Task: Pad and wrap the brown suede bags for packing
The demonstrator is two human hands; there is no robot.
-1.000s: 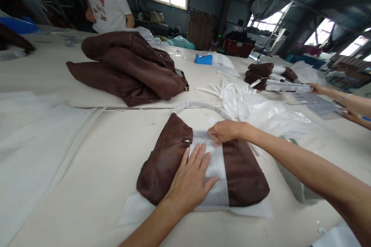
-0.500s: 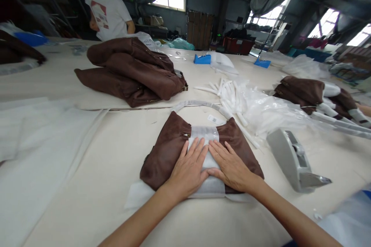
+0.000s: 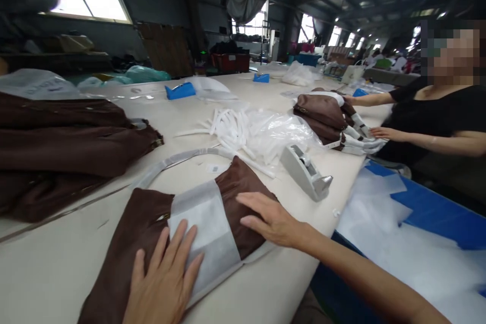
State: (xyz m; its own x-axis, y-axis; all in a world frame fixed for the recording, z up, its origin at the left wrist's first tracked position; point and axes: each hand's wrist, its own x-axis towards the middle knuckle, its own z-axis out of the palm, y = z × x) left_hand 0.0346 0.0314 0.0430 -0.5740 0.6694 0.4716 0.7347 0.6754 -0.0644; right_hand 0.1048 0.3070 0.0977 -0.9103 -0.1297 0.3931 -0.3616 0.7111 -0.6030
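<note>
A brown bag (image 3: 246, 223) lies flat on the pale table, a white wrap (image 3: 203, 212) around its middle and its covered handle (image 3: 182, 156) arched toward the far side. Spread flat, my left hand (image 3: 165, 268) rests on the bag's left part and the edge of the wrap. Over the right part is my right hand (image 3: 271, 220), its fingers apart and holding nothing; whether it touches the leather I cannot tell. A small tag (image 3: 218, 168) lies by the handle.
A grey tape dispenser (image 3: 307, 172) stands right of the bag. Beyond are white strips (image 3: 230, 126) and clear plastic (image 3: 281, 129). Brown bags (image 3: 64, 147) are piled left. At right, a person's hands touch more bags (image 3: 322, 114). White sheets (image 3: 410, 248) lie below the table's right edge.
The view has swung right, bringing another person and the sheets into sight. My right hand has shifted off the wrap to the bag's right part, and my hands are farther apart.
</note>
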